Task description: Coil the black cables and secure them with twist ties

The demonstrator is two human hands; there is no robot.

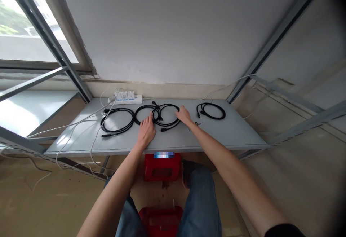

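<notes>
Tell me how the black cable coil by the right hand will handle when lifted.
The coil will probably sag, being slim looped cable. It overlaps the neighbouring coil, so may drag it along. Its outlying plug may dangle.

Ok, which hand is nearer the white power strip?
Left: the left hand is in front and slightly right of the power strip; the right hand is farther right.

We see smooth, rubbery-looking plastic on the black cables (133,117), with a faint sheen. Our desk (173,141) looks like painted metal, glossy where light catches it; the posts (278,38) look metal too. The power strip (138,99) is smooth plastic, the wall (167,31) matt, our trousers (202,197) denim.
</notes>
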